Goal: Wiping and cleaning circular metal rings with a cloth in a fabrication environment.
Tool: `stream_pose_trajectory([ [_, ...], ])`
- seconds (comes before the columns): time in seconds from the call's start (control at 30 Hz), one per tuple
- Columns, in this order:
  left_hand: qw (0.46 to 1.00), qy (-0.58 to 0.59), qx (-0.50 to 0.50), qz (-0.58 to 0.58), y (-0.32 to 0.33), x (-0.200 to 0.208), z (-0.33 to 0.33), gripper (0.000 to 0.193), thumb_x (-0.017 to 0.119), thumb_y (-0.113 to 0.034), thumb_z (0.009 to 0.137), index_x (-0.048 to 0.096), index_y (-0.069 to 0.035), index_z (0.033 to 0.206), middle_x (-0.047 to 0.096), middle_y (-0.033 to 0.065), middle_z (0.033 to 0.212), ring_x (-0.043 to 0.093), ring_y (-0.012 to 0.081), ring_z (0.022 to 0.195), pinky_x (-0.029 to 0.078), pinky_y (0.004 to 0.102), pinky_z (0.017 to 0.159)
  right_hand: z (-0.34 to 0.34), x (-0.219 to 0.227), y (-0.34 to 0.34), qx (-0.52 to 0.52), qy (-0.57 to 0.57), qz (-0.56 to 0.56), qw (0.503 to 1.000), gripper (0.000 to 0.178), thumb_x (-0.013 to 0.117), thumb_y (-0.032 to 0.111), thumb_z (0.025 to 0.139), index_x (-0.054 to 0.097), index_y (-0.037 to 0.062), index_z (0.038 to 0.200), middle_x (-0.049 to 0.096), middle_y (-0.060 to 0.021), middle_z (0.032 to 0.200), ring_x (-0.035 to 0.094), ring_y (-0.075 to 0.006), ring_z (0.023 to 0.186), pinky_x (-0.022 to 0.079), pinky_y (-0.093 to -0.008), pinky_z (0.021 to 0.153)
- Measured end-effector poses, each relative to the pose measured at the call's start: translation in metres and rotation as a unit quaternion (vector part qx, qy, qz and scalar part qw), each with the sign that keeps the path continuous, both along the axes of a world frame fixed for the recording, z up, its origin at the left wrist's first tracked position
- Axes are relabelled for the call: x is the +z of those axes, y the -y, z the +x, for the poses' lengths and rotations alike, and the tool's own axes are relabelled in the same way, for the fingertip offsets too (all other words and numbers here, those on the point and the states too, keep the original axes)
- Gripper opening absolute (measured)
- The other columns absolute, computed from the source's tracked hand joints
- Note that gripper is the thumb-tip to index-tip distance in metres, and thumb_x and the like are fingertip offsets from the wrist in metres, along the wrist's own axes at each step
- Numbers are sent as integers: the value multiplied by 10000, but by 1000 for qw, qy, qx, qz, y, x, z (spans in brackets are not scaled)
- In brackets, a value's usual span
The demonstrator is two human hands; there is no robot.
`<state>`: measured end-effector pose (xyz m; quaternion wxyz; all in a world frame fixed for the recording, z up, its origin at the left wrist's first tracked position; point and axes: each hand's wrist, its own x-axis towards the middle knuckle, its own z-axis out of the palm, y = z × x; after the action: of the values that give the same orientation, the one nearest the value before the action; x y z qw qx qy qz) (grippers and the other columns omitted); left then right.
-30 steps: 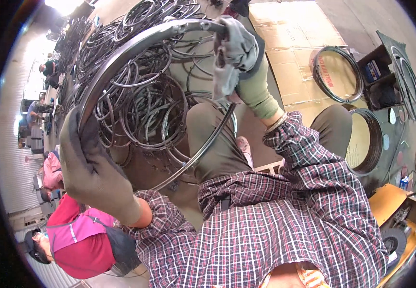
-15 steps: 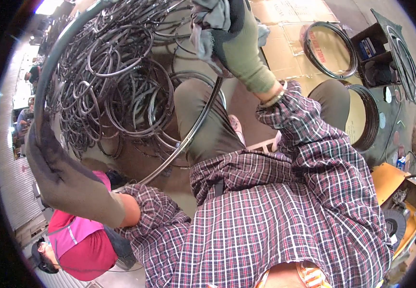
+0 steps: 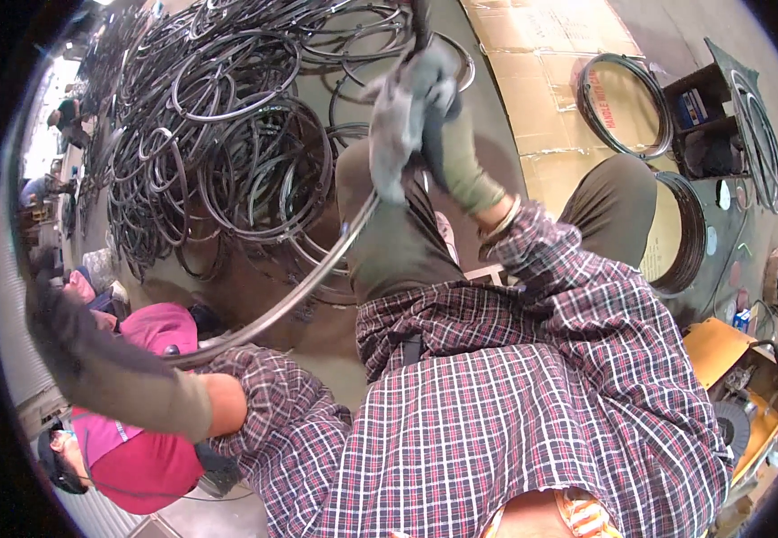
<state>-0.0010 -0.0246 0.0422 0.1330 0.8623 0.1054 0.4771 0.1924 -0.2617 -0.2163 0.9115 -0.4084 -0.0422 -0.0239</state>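
Observation:
My right hand (image 3: 447, 125), in a glove with a dark palm and an olive back, is closed round a grey rag (image 3: 398, 134). The rag is wrapped over a thin metal hoop (image 3: 304, 291) that looks like a bicycle rim. From the rag the hoop curves down past my left thigh to my left forearm. Far to the left is my gloved left hand (image 3: 70, 327), dark and smeared by motion. Its fingers do not show clearly, so its hold on the hoop cannot be made out.
A large heap of similar hoops (image 3: 227, 134) covers the floor ahead and left. Flattened cardboard (image 3: 550, 81) lies on the right, bearing a stack of hoops (image 3: 626, 106). Beyond stand a dark open box (image 3: 712, 121) and a yellow machine (image 3: 721, 350). A person in pink (image 3: 151, 448) is close at left.
My right hand with the rag has come down and nearer. My left hand has dropped lower and toward the left edge. The hoop has turned, its upper left arc no longer showing.

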Motion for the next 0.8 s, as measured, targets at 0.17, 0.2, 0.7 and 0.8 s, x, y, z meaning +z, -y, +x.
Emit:
stream_pose_trajectory([
  [0.17, 979, 125, -18, 160, -21, 11, -21, 344, 440, -149, 995, 652, 86, 1131, 710, 179, 1067, 697, 261, 968, 569, 371, 864, 75, 57, 42, -86, 222, -146, 960, 328, 581, 234, 968, 500, 24, 1206, 607, -81, 1009, 591, -163, 880, 515, -329, 737],
  [0.2, 938, -28, 73, 337, -55, 18, -33, 335, 460, -149, 983, 648, 83, 1136, 710, 177, 1055, 694, 253, 975, 564, 361, 869, 82, 83, 54, -97, 245, -170, 950, 367, 600, 168, 935, 492, 20, 1253, 607, -87, 1064, 601, -169, 906, 517, -321, 748],
  [0.7, 977, -69, 73, 187, 27, -5, 38, 355, 486, -223, 1015, 678, 71, 1070, 704, 148, 1009, 672, 189, 908, 542, 293, 781, 41, 71, 71, -178, 351, -292, 872, 609, 663, 112, 891, 340, 42, 1403, 548, -113, 1238, 529, -203, 1119, 447, -358, 941],
  [0.8, 992, -45, 52, 106, 57, -2, 34, 368, 487, -240, 1026, 686, 68, 1053, 702, 142, 1001, 667, 176, 890, 538, 279, 760, 32, 60, 74, -249, 313, -379, 834, 412, 620, 131, 938, 420, 45, 1287, 568, -72, 1132, 551, -182, 1001, 484, -350, 832],
])
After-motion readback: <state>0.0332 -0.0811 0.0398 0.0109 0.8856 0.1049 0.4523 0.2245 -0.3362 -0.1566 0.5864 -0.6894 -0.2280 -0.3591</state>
